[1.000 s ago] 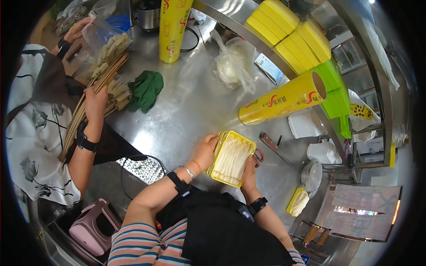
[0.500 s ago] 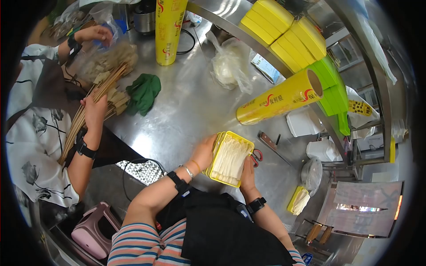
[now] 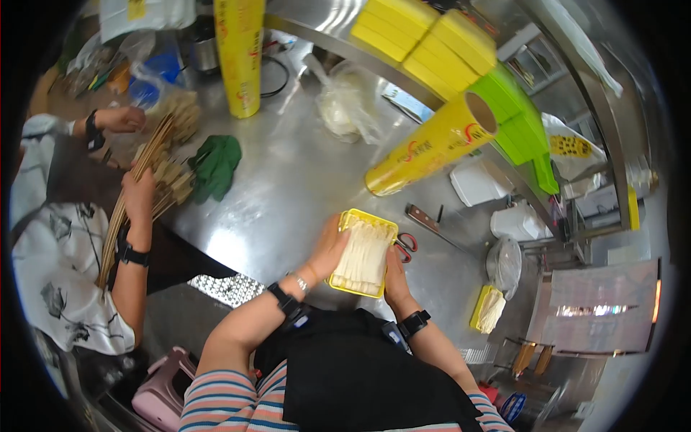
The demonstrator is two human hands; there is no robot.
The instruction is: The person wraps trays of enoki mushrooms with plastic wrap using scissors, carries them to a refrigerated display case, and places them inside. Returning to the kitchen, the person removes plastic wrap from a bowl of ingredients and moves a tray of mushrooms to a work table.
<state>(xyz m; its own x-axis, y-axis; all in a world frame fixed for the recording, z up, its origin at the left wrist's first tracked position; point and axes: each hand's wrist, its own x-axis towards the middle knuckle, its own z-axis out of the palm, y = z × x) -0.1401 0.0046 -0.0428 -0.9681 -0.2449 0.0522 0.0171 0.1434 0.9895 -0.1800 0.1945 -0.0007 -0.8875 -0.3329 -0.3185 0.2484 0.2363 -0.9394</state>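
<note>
A yellow tray [image 3: 389, 225] is held between my two hands, close in front of my black apron and above the metal table. Long pale strips [image 3: 363, 252] lie packed side by side in it; I cannot tell their kind. My left hand [image 3: 331, 248] wraps the tray's left side, with the fingertips partly hidden behind it. On the opposite side my right hand [image 3: 396, 279] presses against the wall. Red-handled scissors [image 3: 407, 246] lie just beyond the right fingers, partly covered by the tray.
A brown-handled knife [image 3: 425, 218] and a yellow film roll [image 3: 432, 144] lie ahead. Another roll [image 3: 241, 65] stands upright at the back. Yellow boxes [image 3: 450, 61] fill the shelf. At left, a person's hand [image 3: 140, 194] grips thin sticks beside a green cloth [image 3: 216, 165].
The view has turned slightly, so most things sit further left. Both my hands keep hold of the tray. The other person's far hand has moved away from the bagged pieces.
</note>
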